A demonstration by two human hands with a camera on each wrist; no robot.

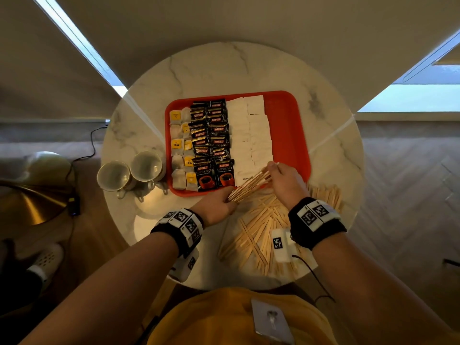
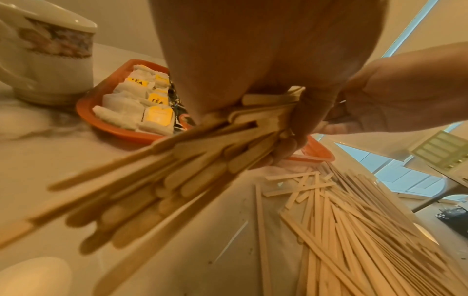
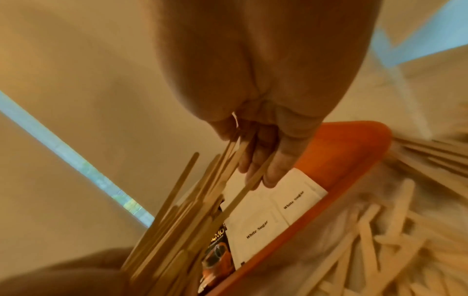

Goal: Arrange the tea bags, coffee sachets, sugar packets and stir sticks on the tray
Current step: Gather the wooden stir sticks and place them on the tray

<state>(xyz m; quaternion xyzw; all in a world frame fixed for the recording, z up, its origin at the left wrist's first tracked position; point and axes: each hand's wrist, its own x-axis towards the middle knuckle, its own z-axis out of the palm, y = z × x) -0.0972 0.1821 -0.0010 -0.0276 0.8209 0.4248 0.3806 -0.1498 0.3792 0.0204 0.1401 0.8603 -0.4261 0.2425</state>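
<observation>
1. My left hand point(image 1: 219, 207) and right hand point(image 1: 286, 181) both grip one stick bundle point(image 1: 249, 186) over the tray point(image 1: 286, 120) at its 6 o'clock rim.
2. Right wrist view alone reads "White Sugar" packets point(image 3: 268, 220) (blurred elsewhere).
3. Loose sticks point(image 1: 256, 232) on the table point(image 1: 224, 70), 5 o'clock.

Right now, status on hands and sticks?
Both hands, left and right, grip one stick bundle over tray edge. Loose sticks remain on table. Nothing blocking.

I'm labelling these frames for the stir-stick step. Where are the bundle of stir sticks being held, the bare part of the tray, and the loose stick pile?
bundle of stir sticks point(image 1: 249, 186), head view, mid-length between both hands.
tray point(image 1: 286, 125), head view, bare floor.
loose stick pile point(image 1: 258, 232), head view, pile's middle.
</observation>
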